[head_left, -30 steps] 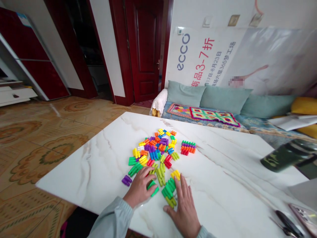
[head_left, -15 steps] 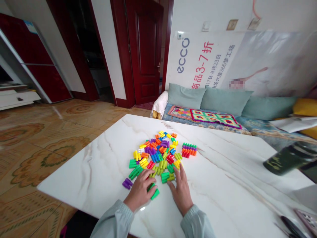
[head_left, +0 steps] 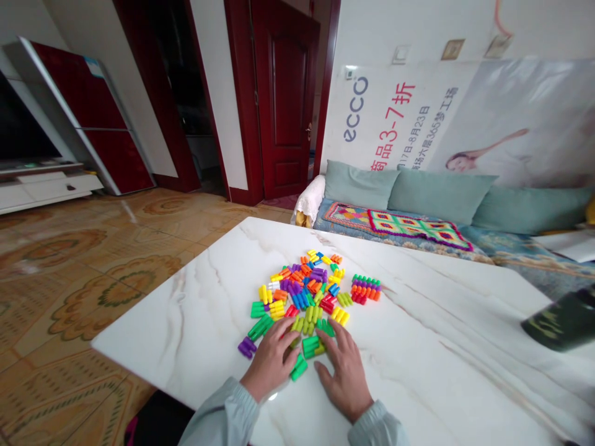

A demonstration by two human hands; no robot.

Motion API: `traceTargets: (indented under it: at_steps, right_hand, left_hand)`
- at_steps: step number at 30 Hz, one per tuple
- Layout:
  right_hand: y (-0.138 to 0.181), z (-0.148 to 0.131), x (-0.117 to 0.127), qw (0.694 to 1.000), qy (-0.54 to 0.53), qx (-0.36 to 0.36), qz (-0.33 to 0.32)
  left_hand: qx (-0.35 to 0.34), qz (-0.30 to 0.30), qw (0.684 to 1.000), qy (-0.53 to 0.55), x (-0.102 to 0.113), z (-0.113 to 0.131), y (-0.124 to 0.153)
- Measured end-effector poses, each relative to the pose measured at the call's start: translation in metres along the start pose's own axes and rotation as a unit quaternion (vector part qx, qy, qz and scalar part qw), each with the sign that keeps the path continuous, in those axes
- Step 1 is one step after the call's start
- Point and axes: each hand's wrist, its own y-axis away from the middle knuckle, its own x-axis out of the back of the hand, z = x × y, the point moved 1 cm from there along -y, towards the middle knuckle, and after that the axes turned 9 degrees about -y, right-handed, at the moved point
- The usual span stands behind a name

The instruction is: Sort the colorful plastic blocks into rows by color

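A loose heap of colourful plastic toy blocks (head_left: 300, 298), shaped like joined rounded pegs, lies on the white marble-patterned table (head_left: 186, 297). My left hand (head_left: 272, 360) rests at the heap's near left side, fingers bent and somewhat apart. Beside its thumb lies a green block (head_left: 299, 368); part of what is under the fingers is hidden. My right hand (head_left: 344, 370) is at the near right side, thumb and fingers spread, its fingertips at a green block (head_left: 325, 326). Between the hands lies another green block (head_left: 310, 347). A purple block (head_left: 246, 347) sits left of my left hand.
Right of the heap stands a neat group of green, purple, orange and red blocks (head_left: 365, 288). A dark green bottle (head_left: 560, 322) is at the table's right. Beyond the far edge is a sofa with cushions (head_left: 441, 193).
The camera view has turned slightly left, so the scene sits further right. My right fingers have drawn back from the yellow block toward the green blocks. My left hand stays near the green block.
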Motion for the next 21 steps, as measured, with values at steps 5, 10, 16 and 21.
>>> traceTargets:
  at_steps: [5,10,16,21]
  right_hand:
    - [-0.0008,0.0008,-0.0027,1.000,0.002,0.002,-0.014]
    - [0.0006,0.0035,-0.0014,0.999,-0.017,-0.020,0.046]
    - [-0.0008,0.0016,0.0031,0.996,-0.033,-0.011,0.084]
    - [-0.0016,-0.0033,0.0044,0.997,-0.055,0.045,0.040]
  left_hand:
    - [-0.006,0.003,1.000,0.006,0.0003,0.0004,-0.0003]
    - [0.002,0.001,1.000,0.012,0.0008,0.0015,-0.0004]
    - [0.004,0.025,0.999,0.030,0.0045,0.0003,-0.0013]
    - [0.011,0.040,0.995,0.087,0.0017,0.0099,-0.0054]
